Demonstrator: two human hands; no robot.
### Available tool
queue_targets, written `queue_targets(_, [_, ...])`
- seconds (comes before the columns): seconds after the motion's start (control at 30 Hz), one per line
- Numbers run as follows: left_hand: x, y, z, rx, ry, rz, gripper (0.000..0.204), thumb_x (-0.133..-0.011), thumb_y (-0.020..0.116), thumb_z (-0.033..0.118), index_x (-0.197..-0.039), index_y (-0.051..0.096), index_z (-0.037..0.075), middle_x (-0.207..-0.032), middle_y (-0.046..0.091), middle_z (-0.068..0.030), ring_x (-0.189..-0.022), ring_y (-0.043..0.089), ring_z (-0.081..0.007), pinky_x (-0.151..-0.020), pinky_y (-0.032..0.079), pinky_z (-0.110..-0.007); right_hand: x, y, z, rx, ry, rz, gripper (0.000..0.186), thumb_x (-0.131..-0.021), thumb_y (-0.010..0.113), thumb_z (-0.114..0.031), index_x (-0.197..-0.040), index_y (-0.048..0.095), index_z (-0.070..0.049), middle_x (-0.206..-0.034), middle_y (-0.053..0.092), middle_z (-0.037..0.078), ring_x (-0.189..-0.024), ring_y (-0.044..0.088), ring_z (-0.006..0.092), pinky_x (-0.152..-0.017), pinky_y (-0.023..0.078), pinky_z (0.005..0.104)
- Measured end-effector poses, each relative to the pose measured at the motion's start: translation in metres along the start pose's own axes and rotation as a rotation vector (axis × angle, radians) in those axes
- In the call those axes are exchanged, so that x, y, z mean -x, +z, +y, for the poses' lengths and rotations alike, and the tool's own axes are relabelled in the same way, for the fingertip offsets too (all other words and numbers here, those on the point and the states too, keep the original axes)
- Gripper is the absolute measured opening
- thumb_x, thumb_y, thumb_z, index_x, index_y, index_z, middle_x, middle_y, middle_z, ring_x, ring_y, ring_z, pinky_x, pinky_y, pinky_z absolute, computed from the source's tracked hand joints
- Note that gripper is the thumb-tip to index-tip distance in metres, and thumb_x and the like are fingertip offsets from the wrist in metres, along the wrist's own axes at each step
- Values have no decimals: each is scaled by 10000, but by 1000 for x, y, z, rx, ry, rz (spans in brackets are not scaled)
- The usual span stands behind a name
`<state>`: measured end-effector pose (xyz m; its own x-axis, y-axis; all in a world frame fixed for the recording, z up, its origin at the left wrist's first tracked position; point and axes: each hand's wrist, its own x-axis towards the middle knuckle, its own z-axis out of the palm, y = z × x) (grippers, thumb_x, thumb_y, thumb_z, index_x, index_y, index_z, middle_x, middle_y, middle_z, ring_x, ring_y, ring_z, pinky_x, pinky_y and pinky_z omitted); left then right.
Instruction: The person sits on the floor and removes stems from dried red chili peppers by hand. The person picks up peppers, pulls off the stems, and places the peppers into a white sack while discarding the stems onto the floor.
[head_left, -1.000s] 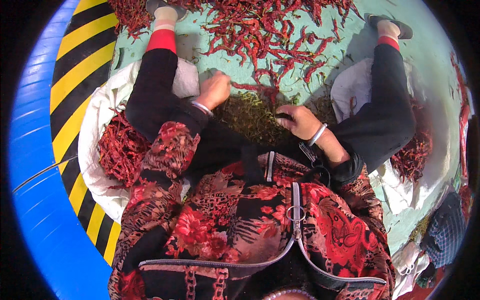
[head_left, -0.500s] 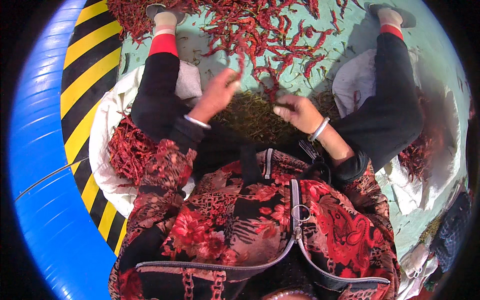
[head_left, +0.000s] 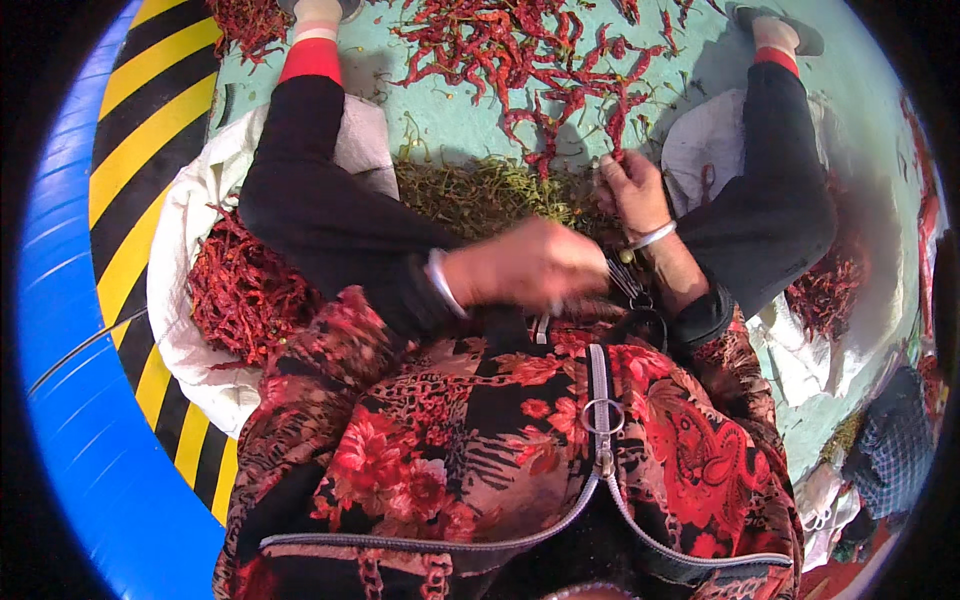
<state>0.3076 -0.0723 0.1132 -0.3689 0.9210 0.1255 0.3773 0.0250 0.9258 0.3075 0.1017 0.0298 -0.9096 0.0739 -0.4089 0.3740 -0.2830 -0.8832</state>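
A seated person is seen from above, legs spread on a pale green floor (head_left: pixel 450 120) strewn with dried red chillies (head_left: pixel 540 60). Since a moment ago the left hand (head_left: pixel 525 265) has been drawn back from the chilli pile toward the lap — it is blurred with motion, fingers curled, and whether anything is held in it cannot be told. The right hand (head_left: pixel 632 190) has stayed forward, its fingers pinched on a single red chilli (head_left: pixel 615 135) at the edge of the scatter. A heap of greenish stems (head_left: pixel 480 195) lies between the knees. White sacks of sorted chillies (head_left: pixel 245 295) sit beside each thigh — the work appears to be mid-cycle, one pod being handled while another is picked.
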Motion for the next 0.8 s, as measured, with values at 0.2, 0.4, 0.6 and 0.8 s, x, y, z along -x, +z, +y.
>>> queue_targets(0.2, [65, -34, -44, -594, -575, -79, 282, -735, 601, 128, -1000, 555, 44, -965, 547, -137, -857, 553, -316, -717, 459, -371, -11, -1, 9, 599, -223, -104, 236, -816, 585, -201, -820, 521, 26, -588, 451, 18, -552, 370, 112, -509, 372, 288])
queue_targets(0.4, [50, -16, -59, -308, -418, 298, 237, -761, 590, 127, -973, 563, 26, -941, 558, -140, -820, 564, -286, -723, 448, -341, -58, 34, 48, 1029, -222, -179, 386, -716, 647, -326, -927, 597, -7, -765, 615, 190, -734, 603, 312, -682, 452, 381])
queue_targets(0.6, [44, -3, -67, 164, -420, 691, 283, -820, 559, 137, -1047, 522, -29, -872, 564, -21, -690, 485, -32, -608, 424, -194, 5, 36, -2, 141, 117, -160, 197, -787, 610, -196, -902, 596, -37, -654, 561, -12, -510, 461, 50, -428, 360, 203])
queue_targets(0.8, [34, 9, -62, 347, -483, 405, 146, -834, 542, 110, -863, 572, -30, -682, 544, 7, -655, 474, -53, -581, 413, -231, 49, 39, -12, 61, 34, -249, 128, -836, 569, -163, -882, 544, -46, -727, 549, -17, -582, 475, 52, -505, 372, 179])
